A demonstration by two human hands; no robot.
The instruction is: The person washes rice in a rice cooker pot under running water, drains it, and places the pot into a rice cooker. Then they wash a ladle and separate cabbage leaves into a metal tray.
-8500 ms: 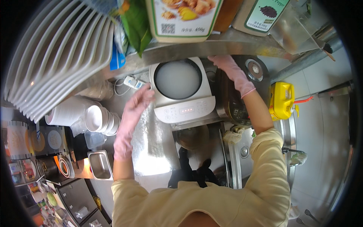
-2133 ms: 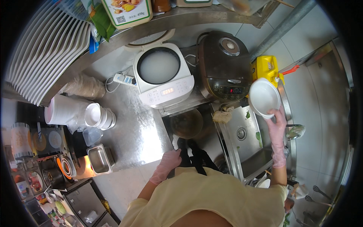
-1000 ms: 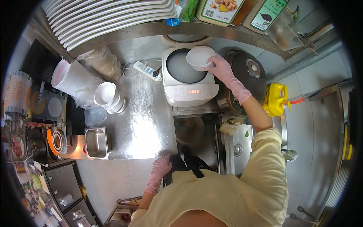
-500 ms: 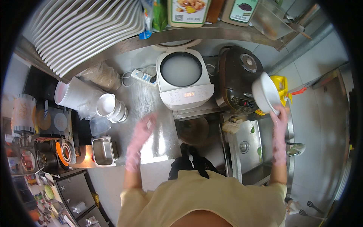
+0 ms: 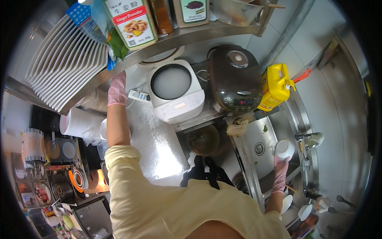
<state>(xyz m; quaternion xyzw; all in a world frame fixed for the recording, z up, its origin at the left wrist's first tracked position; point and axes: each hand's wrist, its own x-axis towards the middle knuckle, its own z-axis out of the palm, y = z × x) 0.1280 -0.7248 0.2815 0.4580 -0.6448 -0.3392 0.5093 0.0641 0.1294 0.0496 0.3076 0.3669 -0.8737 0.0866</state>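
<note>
My right hand (image 5: 280, 169), in a pink glove, grips a small white bowl (image 5: 284, 149) above the right part of the sink. My left hand (image 5: 117, 91), gloved alike, reaches up to the edge of the overhead shelf, and its fingers are hidden there. Right of that hand stands a white cooker (image 5: 179, 105) with its lid up and a pale, cloudy content (image 5: 172, 83) inside. A dark brown cooker (image 5: 234, 79) sits beside it with its lid down.
White plates (image 5: 71, 65) stand in a row on the metal shelf (image 5: 187, 36), beside bottles. A yellow jug (image 5: 275, 85) stands behind the sink (image 5: 254, 149); a faucet (image 5: 312, 139) juts in at its right. Stacked white containers (image 5: 79, 121) lie left of my left forearm.
My left hand has gone from above the counter up to the shelf edge. My right hand has brought the bowl from beside the dark cooker down over the sink. The view has shifted.
</note>
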